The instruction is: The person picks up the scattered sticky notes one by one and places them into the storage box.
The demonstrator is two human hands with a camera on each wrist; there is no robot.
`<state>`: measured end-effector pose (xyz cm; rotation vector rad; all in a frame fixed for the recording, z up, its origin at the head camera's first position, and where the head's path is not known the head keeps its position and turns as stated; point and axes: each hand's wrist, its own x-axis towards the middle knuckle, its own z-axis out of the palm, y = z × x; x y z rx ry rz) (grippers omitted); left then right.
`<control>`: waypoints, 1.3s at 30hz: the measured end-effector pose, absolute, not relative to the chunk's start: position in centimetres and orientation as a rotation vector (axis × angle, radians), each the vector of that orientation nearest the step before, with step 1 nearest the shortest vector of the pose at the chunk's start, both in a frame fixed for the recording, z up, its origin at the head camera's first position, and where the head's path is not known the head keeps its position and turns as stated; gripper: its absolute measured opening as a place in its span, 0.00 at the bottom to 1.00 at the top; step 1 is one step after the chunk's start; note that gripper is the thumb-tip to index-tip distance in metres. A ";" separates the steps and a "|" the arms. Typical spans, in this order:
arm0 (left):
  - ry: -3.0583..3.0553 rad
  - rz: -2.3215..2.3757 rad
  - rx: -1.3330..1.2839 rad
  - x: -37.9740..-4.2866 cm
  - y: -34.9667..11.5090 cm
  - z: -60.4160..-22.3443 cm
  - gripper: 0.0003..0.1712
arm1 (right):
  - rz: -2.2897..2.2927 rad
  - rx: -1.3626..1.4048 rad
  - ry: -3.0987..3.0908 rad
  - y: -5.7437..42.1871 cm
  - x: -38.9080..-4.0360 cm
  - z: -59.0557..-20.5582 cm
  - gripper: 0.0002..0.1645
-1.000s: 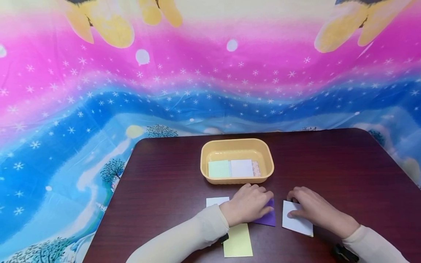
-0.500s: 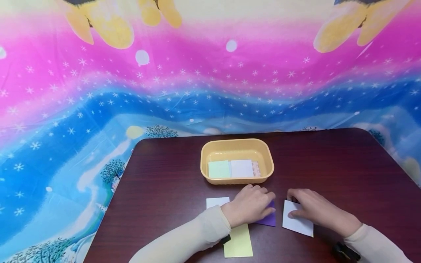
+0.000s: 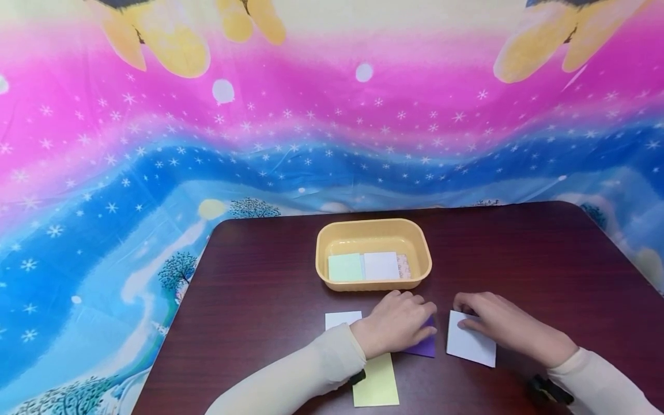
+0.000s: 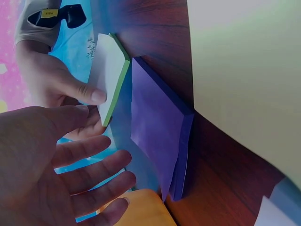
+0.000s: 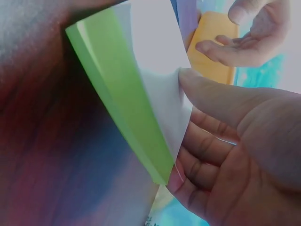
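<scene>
My right hand [image 3: 510,331] pinches a sticky note pad [image 3: 471,347] at the right of the table, thumb on its white top sheet and fingers beneath. In the right wrist view, a bright green layer [image 5: 110,84] shows under that sheet, and the pad is tilted. A purple sticky note pad [image 3: 424,346] lies to its left, its top sheet lifting along one edge in the left wrist view. Above it hovers my left hand [image 3: 391,328], fingers loosely bent and apart, holding nothing. My left hand covers part of the purple pad in the head view.
Behind the hands stands a yellow plastic tray [image 3: 373,285] holding a pale green pad [image 3: 344,267], a white pad [image 3: 380,266] and a patterned piece [image 3: 404,267]. A yellow pad [image 3: 377,386] and a partly hidden white one [image 3: 338,319] lie around my left forearm.
My right hand and the pad it holds have risen slightly and shifted a little to the right. The left hand has drifted slightly right; the tray and other pads have stayed put.
</scene>
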<state>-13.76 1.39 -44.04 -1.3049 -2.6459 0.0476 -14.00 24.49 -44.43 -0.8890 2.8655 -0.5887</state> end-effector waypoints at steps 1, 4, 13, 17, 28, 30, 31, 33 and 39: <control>-2.645 0.046 -1.307 -13.8 1.4 -44.1 0.16 | -0.599 -0.896 2.867 24.5 -14.0 -44.4 0.12; -2.638 0.046 -1.309 -13.8 1.4 -44.1 0.16 | -0.637 -0.909 2.850 24.6 -14.1 -44.0 0.11; -2.638 0.042 -1.311 -13.9 1.5 -44.2 0.16 | -0.725 -0.893 2.769 24.8 -14.2 -42.9 0.11; -2.636 0.042 -1.309 -14.1 1.5 -44.3 0.16 | -0.718 -0.890 2.777 24.8 -14.4 -42.5 0.11; -2.649 -0.014 -1.277 -14.6 1.7 -44.0 0.14 | -0.674 -0.896 2.830 24.7 -14.6 -41.8 0.12; -2.656 -0.013 -1.273 -14.7 1.7 -44.0 0.14 | -0.668 -0.894 2.842 24.7 -14.6 -41.7 0.12; -2.659 -0.011 -1.271 -14.7 1.7 -43.9 0.14 | -0.664 -0.889 2.847 24.7 -14.7 -41.6 0.12; -2.665 -0.011 -1.272 -14.8 1.8 -43.9 0.14 | -0.651 -0.869 2.852 24.8 -14.7 -41.5 0.12; -2.672 -0.034 -1.271 -15.0 2.0 -43.6 0.13 | -0.620 -0.854 2.867 25.0 -14.9 -41.1 0.12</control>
